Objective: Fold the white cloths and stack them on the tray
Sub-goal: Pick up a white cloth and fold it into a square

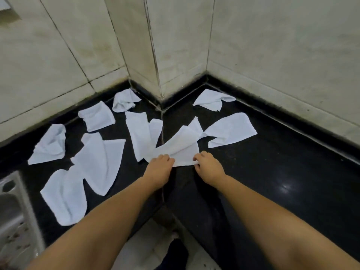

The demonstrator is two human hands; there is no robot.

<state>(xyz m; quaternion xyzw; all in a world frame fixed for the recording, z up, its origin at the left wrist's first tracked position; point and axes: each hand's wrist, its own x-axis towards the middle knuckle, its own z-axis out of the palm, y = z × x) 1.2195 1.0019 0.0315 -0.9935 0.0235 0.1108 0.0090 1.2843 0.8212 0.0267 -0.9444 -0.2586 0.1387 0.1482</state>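
Cloth (pixel 183 145) lies on black counter (pixel 272 172) near the inner wall corner (pixel 160 94), its near edge pinched at both ends: left hand (pixel 160 168) grips the left corner, right hand (pixel 207 166) the right. Other white cloths (pixel 97 162) lie scattered left and behind it. Sink (pixel 13 211) sits far left.

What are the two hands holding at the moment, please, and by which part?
Both grip one white cloth by its near edge: the left hand at the near-left corner, the right hand at the near-right corner.
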